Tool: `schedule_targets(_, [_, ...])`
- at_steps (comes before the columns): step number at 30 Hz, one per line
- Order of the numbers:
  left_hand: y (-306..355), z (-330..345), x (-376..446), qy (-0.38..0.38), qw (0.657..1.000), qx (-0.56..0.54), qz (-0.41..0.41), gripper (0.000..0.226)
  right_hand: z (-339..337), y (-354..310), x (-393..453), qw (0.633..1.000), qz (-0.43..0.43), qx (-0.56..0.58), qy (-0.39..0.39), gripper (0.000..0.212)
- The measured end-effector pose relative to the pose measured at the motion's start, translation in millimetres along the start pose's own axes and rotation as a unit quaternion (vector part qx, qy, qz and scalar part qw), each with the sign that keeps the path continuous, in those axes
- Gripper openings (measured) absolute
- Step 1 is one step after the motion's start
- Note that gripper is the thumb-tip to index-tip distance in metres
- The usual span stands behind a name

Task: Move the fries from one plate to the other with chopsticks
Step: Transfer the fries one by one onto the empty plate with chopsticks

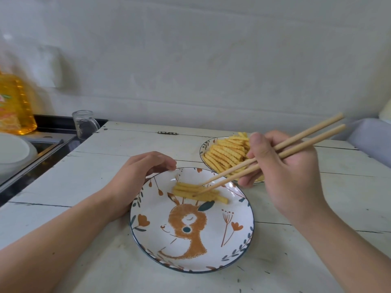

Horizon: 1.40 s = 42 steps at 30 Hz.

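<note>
White-planked bench [118, 157]: chopsticks [268, 157] are gripped in the right hand [281, 166], tips on few fries [198, 192] on the deer plate [190, 246], steadied by the left hand [137, 176]; most remain on the far plate [204, 148].

a home kitchen: beyond the left hand's fingers [167, 163] stand a cooking oil bottle [14, 102], a glass jar [84, 123] and a sink [42, 144].
</note>
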<state>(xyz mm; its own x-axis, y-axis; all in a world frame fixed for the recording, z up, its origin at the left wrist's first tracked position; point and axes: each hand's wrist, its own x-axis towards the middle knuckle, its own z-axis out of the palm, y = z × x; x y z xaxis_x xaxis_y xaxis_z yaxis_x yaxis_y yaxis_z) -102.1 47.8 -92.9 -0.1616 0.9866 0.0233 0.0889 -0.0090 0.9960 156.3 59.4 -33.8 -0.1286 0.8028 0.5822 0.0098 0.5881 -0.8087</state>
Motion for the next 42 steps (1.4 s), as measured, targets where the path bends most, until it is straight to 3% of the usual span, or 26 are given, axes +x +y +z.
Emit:
schedule_targets(4, [-2, 0, 1, 0.004, 1.000, 0.010, 0.003, 0.041, 8, 9, -4, 0.999, 0.031, 0.001, -0.033, 0.042])
schedule_targets(10, [-1, -1, 1, 0.003, 1.000, 0.018, 0.004, 0.041, 7, 16, 1, 0.998, 0.057, 0.006, -0.017, 0.040])
schedule_targets(15, [0, -1, 1, -0.004, 1.000, 0.010, 0.009, 0.035, -15, 10, 22, 0.995, 0.041, 0.034, 0.086, 0.040])
schedule_targets(18, [0, -1, 1, -0.002, 1.000, 0.009, 0.008, 0.034, -29, 15, 30, 0.991, 0.026, -0.013, 0.129, 0.041])
schedule_targets(36, [0, 0, 0, 0.006, 1.000, 0.020, -0.008, 0.042, -19, 40, 28, 0.991, 0.058, -0.069, 0.097, 0.043])
schedule_targets(42, [1, 0, -1, 0.006, 1.000, 0.019, -0.009, 0.043, -26, 33, 34, 0.986, 0.070, -0.029, 0.147, 0.047])
